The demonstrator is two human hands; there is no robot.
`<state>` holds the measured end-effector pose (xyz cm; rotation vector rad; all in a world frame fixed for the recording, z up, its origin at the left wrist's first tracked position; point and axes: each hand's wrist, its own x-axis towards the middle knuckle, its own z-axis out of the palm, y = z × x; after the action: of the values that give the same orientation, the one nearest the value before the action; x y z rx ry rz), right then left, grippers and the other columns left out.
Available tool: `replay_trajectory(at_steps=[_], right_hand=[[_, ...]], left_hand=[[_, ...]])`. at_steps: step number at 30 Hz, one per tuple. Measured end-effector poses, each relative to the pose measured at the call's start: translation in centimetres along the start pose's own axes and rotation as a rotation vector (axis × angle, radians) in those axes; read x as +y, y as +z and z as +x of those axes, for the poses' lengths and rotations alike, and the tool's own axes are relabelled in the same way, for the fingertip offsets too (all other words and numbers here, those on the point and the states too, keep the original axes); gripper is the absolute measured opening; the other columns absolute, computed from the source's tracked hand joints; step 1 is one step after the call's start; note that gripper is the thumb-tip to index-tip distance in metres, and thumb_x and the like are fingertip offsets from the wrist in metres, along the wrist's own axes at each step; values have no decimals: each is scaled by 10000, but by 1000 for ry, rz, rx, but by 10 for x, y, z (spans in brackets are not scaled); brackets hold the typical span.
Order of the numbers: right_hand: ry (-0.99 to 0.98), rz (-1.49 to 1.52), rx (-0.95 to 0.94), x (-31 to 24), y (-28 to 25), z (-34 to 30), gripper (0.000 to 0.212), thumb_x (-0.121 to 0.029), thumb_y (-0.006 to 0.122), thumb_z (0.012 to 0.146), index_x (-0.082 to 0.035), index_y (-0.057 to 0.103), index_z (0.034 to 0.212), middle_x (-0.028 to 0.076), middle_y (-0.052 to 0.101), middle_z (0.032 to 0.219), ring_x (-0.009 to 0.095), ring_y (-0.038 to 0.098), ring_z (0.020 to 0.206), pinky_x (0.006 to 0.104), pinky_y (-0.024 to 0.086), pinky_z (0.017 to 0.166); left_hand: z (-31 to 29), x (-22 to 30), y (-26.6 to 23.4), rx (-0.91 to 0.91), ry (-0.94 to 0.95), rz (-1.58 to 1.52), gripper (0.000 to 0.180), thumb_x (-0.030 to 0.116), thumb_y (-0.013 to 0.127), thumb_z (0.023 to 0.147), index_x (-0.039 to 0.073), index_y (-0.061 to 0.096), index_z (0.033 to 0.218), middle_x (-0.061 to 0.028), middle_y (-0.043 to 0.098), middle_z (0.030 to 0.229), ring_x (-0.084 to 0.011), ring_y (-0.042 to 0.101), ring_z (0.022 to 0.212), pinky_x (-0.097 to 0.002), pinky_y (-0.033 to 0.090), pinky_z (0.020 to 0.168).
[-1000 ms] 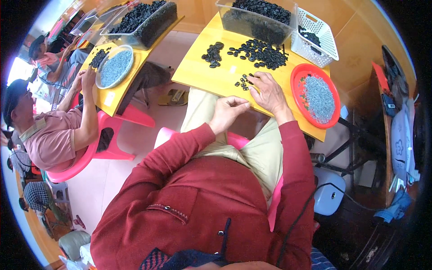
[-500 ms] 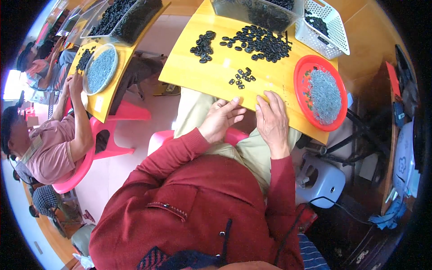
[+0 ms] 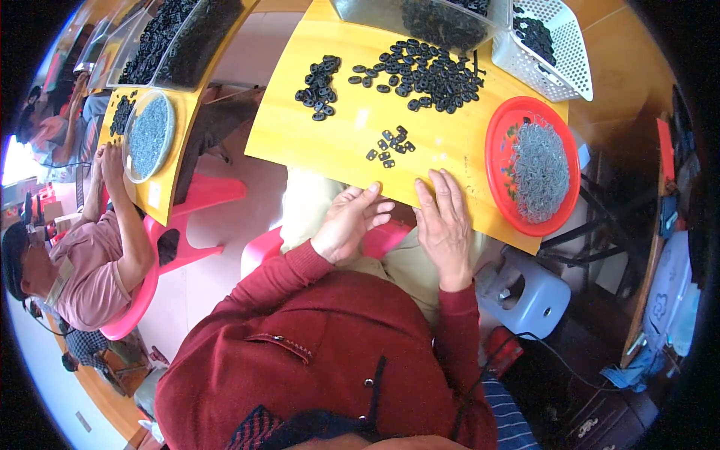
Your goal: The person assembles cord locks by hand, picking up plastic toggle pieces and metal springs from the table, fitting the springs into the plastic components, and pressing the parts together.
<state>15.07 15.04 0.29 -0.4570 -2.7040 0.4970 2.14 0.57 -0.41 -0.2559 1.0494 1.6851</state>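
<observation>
My left hand (image 3: 349, 219) is at the front edge of the yellow table (image 3: 292, 142), palm turned inward, thumb stretched along the edge and fingers loosely curled apart. Nothing shows in it. My right hand (image 3: 444, 229) lies palm down with its fingers stretched over the same edge, and it holds nothing that I can see. Just beyond the hands is a small cluster of black two-holed pieces (image 3: 388, 147). Farther back lie a big spread of black oval pieces (image 3: 431, 75) and a smaller heap of them (image 3: 319, 88) on the left.
A red plate (image 3: 501, 191) of thin silvery metal pieces (image 3: 540, 172) sits at the table's right. Behind stand a clear bin (image 3: 367, 16) and a white perforated basket (image 3: 574, 71), both with black parts. To the left a person (image 3: 105, 255) works at another yellow table.
The whole view has shifted and turned slightly. Both hands keep nearly the same pose at the table edge, and the black pieces lie as before.
</observation>
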Motion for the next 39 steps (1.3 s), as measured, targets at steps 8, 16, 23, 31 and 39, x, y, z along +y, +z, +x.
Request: replay_trajectory(at_steps=[8,16,23,31,39], right_hand=[[-40,-108,50,-2,4,-1,469,-22,569,747,-50,537,1214,129,503,1246,318,462,1211,432,407,999],[-68,-224,112,-10,12,-1,485,-27,562,747,-42,531,1231,128,499,1196,304,460,1173,423,414,987],[-65,-181,148,-10,17,-7,540,42,571,709,-17,541,1244,149,507,1229,335,451,1185,447,375,1048],[-115,-233,148,-4,18,-14,543,37,560,724,-23,525,1263,142,509,1247,327,452,1187,444,368,1059],[-136,-243,160,-2,19,-18,516,13,556,744,-17,527,1258,144,515,1238,322,458,1176,440,373,1053]], left_hand=[[4,-4,-5,13,64,41,142,193,601,941,52,600,931,-64,649,887,-152,649,835,-281,543,726],[6,-7,-8,-22,135,121,154,212,633,922,63,613,883,-42,645,846,-117,616,767,-254,506,675],[12,-11,-14,-95,180,122,136,189,624,922,69,621,858,-49,659,827,-100,601,720,-247,491,651],[8,-14,-14,-109,185,195,132,190,583,945,62,617,955,-34,666,854,-81,596,714,-215,480,636],[4,-17,-14,-77,193,220,131,192,613,928,63,633,926,-40,676,855,-77,600,704,-220,479,595]])
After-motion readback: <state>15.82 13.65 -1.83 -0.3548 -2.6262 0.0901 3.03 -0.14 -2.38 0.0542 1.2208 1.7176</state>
